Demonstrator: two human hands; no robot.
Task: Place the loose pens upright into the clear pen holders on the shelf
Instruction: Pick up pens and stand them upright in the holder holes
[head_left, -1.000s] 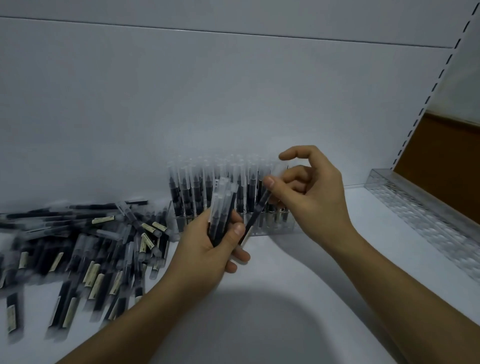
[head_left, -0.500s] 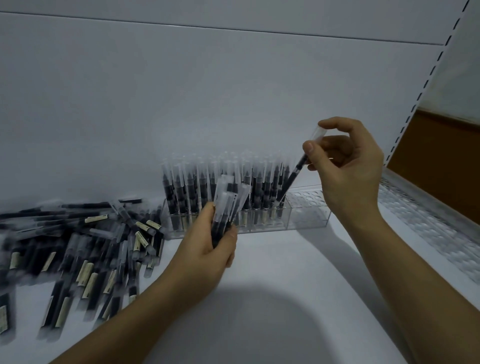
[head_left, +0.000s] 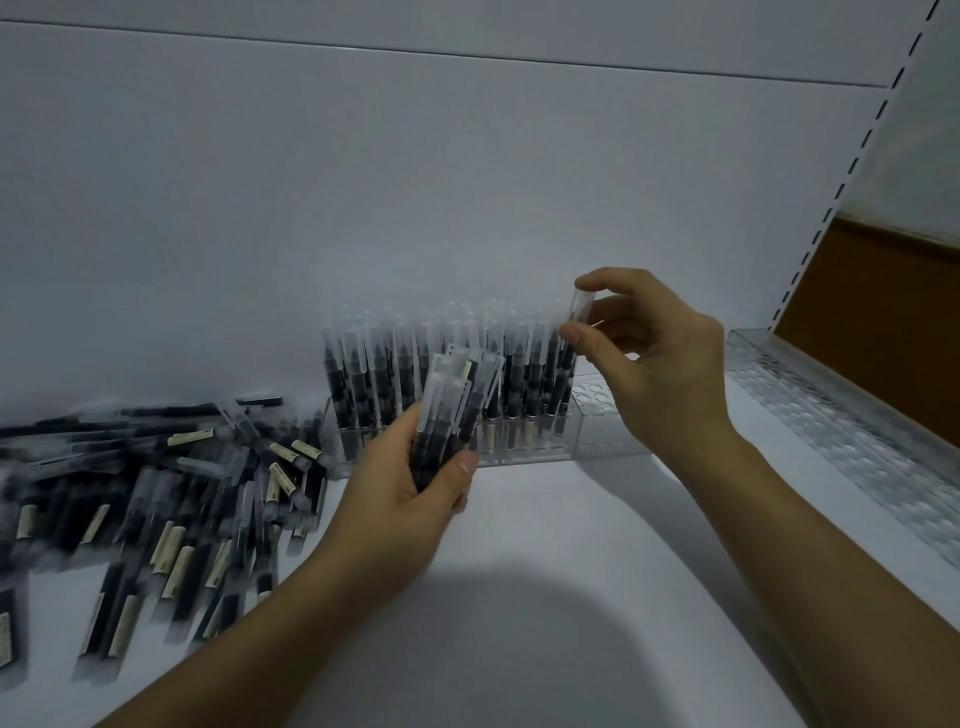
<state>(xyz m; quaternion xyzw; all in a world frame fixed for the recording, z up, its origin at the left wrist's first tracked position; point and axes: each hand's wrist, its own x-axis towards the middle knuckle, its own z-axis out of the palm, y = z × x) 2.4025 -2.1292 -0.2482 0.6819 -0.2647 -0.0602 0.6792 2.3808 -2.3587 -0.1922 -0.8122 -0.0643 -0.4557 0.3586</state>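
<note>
The right hand (head_left: 654, 364) is pinching a single pen (head_left: 568, 366) high up by its clear cap, thumb below and forefinger on top, the other fingers loosely curled and holding nothing. That pen is leaning, top tipped right, its lower end dipping in at the right edge of the standing pens (head_left: 415, 374) in the clear pen holder (head_left: 597, 423) at the far side of the shelf (head_left: 571, 545). Whether the tip is sitting in a hole, I cannot tell. Here is the worry: with a grip that high and a shaft that slanted, the tip could be catching on a rim or wedging against a neighbour. A push down could then be tipping the row or nudging the light holder back. Open holes are showing just to the right, so straightening first looks wise. Meanwhile the left hand (head_left: 410, 499) is gripping a fanned bundle of pens (head_left: 452, 410), nearer than the holder, and a loosening thumb could be spilling them. The loose pile (head_left: 156, 493) is lying at the left, and a second holder (head_left: 831, 415) is running along the right.
</note>
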